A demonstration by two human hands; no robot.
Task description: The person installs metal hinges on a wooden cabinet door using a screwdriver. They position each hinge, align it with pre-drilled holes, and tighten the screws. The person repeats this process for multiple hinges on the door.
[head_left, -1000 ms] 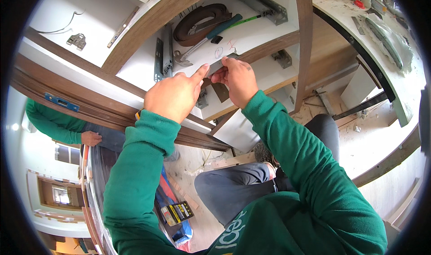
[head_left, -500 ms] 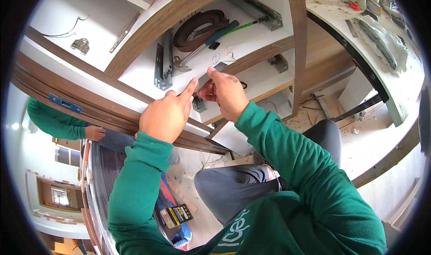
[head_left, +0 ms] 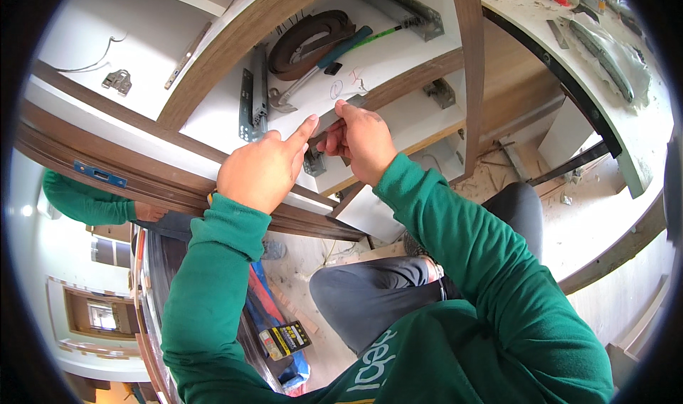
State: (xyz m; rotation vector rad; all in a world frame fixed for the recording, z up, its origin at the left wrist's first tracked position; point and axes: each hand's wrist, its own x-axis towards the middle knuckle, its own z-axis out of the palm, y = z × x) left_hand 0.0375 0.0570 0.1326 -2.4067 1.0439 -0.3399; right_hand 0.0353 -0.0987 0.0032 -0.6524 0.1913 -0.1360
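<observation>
My left hand [head_left: 257, 168] is at the front edge of a white cabinet with brown wooden edging [head_left: 405, 84]. Its index finger points toward my right hand; the other fingers curl out of sight. Thumb and index finger of my right hand [head_left: 363, 139] pinch together by a thin grey piece [head_left: 351, 103] whose kind I cannot make out. Behind them, a claw hammer [head_left: 319, 64] with a teal handle lies on the shelf beside a coil of dark brown edge banding [head_left: 284, 57]. Metal drawer slides [head_left: 254, 98] stand at the left, more [head_left: 425, 21] at the right.
At the right, a dusty white worktop [head_left: 605, 20] bears tools and a plastic-wrapped item. A hinge [head_left: 117, 82] lies in the left compartment. A blue spirit level [head_left: 100, 174] is on brown trim. Low down sits a black-and-yellow package [head_left: 286, 339]. A green-sleeved person [head_left: 92, 199] is at far left.
The view has shifted slightly, moving the cabinet a little up and left in the picture. Both hands keep nearly the same pose and place.
</observation>
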